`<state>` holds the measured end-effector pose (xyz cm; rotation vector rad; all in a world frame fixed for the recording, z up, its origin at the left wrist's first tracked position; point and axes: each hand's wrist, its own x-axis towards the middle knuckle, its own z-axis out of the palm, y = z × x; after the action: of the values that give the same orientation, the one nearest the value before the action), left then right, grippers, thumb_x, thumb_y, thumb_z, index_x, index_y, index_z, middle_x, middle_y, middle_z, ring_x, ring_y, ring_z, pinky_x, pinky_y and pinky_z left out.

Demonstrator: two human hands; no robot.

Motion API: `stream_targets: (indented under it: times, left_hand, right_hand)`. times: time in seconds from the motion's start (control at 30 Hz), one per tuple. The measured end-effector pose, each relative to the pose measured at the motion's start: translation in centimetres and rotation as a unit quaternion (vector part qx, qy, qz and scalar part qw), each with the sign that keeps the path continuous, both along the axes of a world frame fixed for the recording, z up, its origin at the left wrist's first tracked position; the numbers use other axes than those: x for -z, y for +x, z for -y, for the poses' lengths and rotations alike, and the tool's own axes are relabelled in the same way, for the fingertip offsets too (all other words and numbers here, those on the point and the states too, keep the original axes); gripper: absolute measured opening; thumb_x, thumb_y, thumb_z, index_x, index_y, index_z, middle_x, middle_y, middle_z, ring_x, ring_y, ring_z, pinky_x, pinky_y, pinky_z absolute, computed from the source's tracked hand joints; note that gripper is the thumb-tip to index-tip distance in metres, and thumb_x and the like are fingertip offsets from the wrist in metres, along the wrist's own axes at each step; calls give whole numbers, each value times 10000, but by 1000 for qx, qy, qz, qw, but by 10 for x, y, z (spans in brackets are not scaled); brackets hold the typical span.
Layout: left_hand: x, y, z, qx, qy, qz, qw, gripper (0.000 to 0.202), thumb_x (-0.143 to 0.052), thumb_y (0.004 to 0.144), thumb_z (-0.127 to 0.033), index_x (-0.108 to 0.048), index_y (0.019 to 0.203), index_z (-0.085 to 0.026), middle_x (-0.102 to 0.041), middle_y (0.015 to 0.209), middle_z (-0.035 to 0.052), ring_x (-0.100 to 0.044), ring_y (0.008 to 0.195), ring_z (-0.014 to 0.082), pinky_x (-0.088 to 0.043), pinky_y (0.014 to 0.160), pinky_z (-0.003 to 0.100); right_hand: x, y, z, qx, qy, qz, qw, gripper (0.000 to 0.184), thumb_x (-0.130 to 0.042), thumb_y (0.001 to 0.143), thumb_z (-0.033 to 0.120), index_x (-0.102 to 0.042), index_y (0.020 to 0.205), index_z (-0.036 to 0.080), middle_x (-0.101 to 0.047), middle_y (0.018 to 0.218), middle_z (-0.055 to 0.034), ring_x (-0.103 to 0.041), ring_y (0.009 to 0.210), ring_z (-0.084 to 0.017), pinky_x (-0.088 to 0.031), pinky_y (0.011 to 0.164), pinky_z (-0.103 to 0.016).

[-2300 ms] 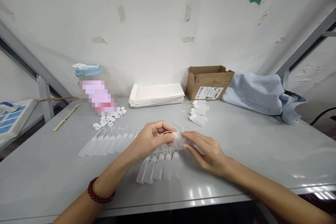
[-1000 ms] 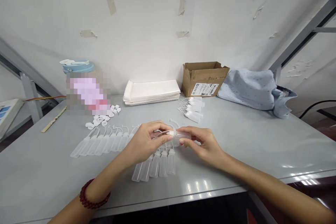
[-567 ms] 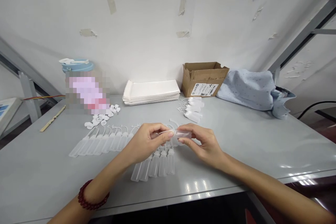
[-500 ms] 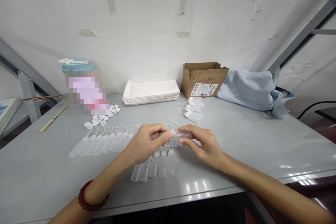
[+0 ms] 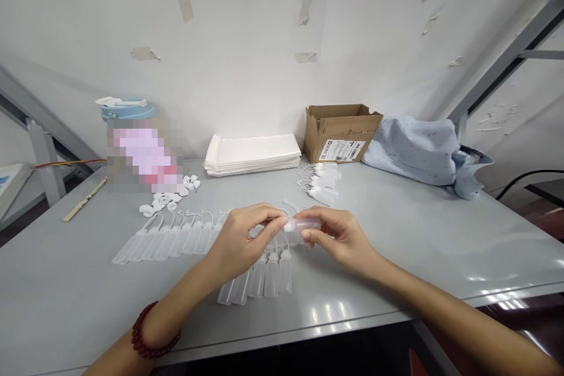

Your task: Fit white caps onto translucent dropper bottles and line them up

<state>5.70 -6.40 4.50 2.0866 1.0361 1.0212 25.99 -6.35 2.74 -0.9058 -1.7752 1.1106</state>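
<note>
My right hand (image 5: 346, 236) is closed round the body of a small translucent plastic squeeze bottle (image 5: 307, 224), held on its side above the table. At its left end, the thumb and fingers of my left hand (image 5: 244, 238) pinch the white cap (image 5: 288, 225). Below my hands lies a row of similar bottles (image 5: 272, 276), partly covered by my left hand and forearm. Another row of bottles with thin spouts and tethers (image 5: 170, 241) runs off to the left, its right end hidden behind my left hand.
Loose white caps (image 5: 161, 202) lie at the back left. A stack of white envelopes (image 5: 253, 155), an open cardboard box (image 5: 341, 132) and a light blue cloth (image 5: 412, 150) stand along the wall. Several more bottles (image 5: 324, 194) lie before the box. A wooden stick (image 5: 86, 198) lies at left.
My left fingers have shifted slightly at the bottle's neck, so more of the white cap shows. My right hand keeps its hold, and the surrounding things are unchanged.
</note>
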Motion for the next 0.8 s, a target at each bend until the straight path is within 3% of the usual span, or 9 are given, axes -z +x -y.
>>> stream_targets:
  times: [0.1, 0.23, 0.47, 0.6, 0.73, 0.8]
  left_hand:
    - [-3, -1, 0, -28, -58, 6, 998, 216, -534, 886, -290, -681, 772, -178, -673, 719, 6, -592, 667, 124, -449, 615, 222]
    - [-4, 0, 0, -26, -137, 21, 990, 208, -596, 837, -372, -690, 838, -187, -681, 748, 2, -590, 636, 124, -472, 580, 216]
    - [-4, 0, 2, 22, -159, 4, 987, 241, -560, 862, -357, -682, 783, -164, -649, 707, 10, -562, 631, 121, -469, 581, 218]
    - [0, 1, 4, 20, -47, -22, 998, 181, -551, 879, -281, -665, 816, -154, -651, 728, 20, -560, 642, 117, -450, 601, 225]
    - [2, 1, 6, 31, 140, -63, 988, 113, -527, 891, -185, -623, 857, -138, -631, 713, 38, -534, 641, 125, -419, 599, 245]
    - [3, 0, 7, 37, 191, -81, 978, 99, -508, 896, -155, -603, 873, -140, -624, 719, 44, -525, 646, 129, -414, 598, 251]
  right_hand:
    - [1, -1, 1, 10, 60, 14, 998, 196, -615, 831, 271, -663, 998, 179, -660, 841, -47, -599, 571, -102, -537, 537, -256]
    - [2, -1, 1, 40, 70, 20, 997, 182, -612, 833, 252, -654, 991, 170, -660, 771, -34, -615, 555, -110, -538, 531, -255]
    - [5, 0, 3, 14, 132, 68, 989, 211, -528, 886, 254, -637, 1044, 166, -651, 762, -36, -566, 553, -108, -479, 521, -249]
    - [2, 0, 2, 13, 135, 83, 987, 217, -514, 895, 270, -649, 1024, 159, -655, 791, -46, -542, 621, -124, -427, 550, -252]
    - [-1, 1, -1, -22, 22, 45, 998, 221, -540, 874, 321, -662, 955, 156, -648, 776, -33, -536, 649, -126, -405, 575, -251]
    - [-2, 1, -3, -45, -44, 16, 998, 246, -562, 856, 357, -664, 935, 148, -613, 713, -15, -515, 623, -116, -389, 555, -241]
